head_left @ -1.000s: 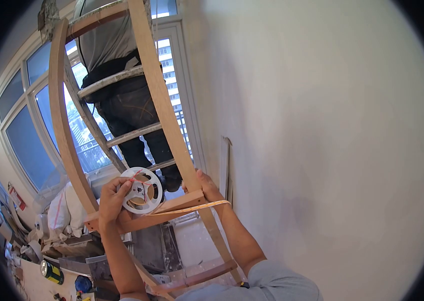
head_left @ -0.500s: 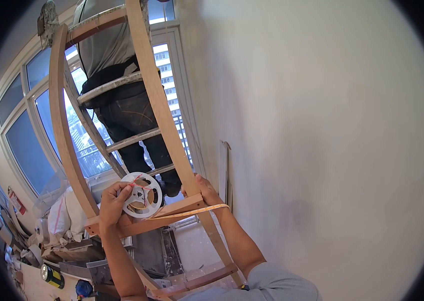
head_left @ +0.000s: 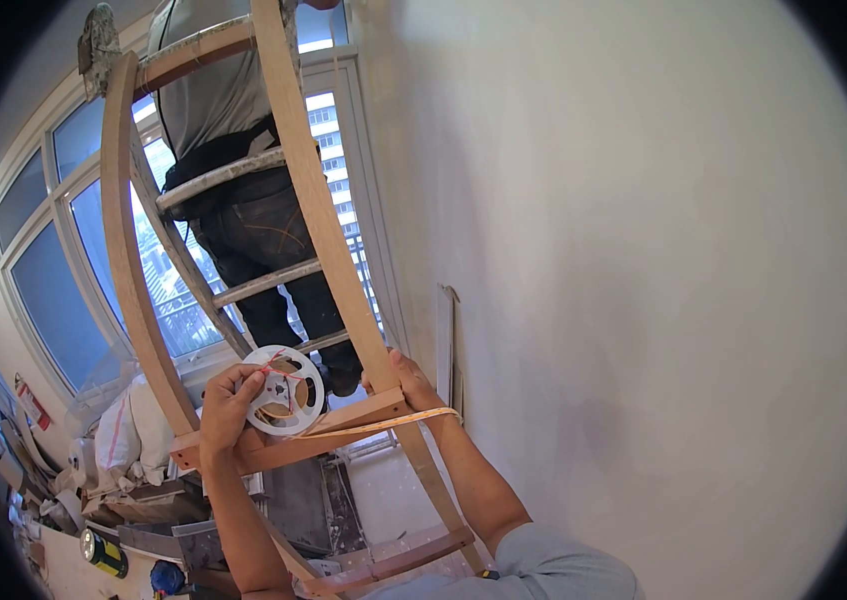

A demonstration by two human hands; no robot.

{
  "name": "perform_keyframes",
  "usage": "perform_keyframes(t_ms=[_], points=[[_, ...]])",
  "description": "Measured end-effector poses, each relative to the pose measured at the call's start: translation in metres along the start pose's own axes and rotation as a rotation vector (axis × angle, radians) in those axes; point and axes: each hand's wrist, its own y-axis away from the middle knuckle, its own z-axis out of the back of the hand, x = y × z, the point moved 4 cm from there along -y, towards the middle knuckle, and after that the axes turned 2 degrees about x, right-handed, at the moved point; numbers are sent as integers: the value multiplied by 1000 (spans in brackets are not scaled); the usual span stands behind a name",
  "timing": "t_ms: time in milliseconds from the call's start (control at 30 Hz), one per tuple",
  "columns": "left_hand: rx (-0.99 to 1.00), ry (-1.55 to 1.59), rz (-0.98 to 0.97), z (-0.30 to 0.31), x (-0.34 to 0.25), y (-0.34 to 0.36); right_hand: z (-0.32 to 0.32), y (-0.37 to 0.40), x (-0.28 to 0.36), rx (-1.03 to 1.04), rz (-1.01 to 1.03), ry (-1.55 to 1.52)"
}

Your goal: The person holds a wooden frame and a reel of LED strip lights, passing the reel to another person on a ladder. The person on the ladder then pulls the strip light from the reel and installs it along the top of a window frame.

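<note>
My left hand (head_left: 228,408) pinches the edge of a white reel (head_left: 295,378), thumb and fingers closed on its left side. A red thread or thin wire is tied across the reel's face. From its lower edge a narrow yellowish strip (head_left: 391,425), resembling LED strip light, runs right and passes over my right wrist. My right hand (head_left: 409,380) is wrapped round the right rail of a wooden stepladder (head_left: 311,195), just above a cross rung; some of its fingers are hidden behind the wood. The reel sits in front of that rung, between the rails.
Beyond the ladder, a person (head_left: 243,210) in dark trousers stands on the far rungs. A plain wall (head_left: 623,280) rises close on the right. White sacks (head_left: 118,435), boards and a fire extinguisher (head_left: 31,402) are at the left, below windows. A black-and-yellow can (head_left: 103,552) stands lower left.
</note>
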Motion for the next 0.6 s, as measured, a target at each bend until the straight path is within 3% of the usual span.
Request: perform_keyframes(t_ms=[600], points=[[-6,-17,-1,0,-2,1,-3,1,6,23,24,31]])
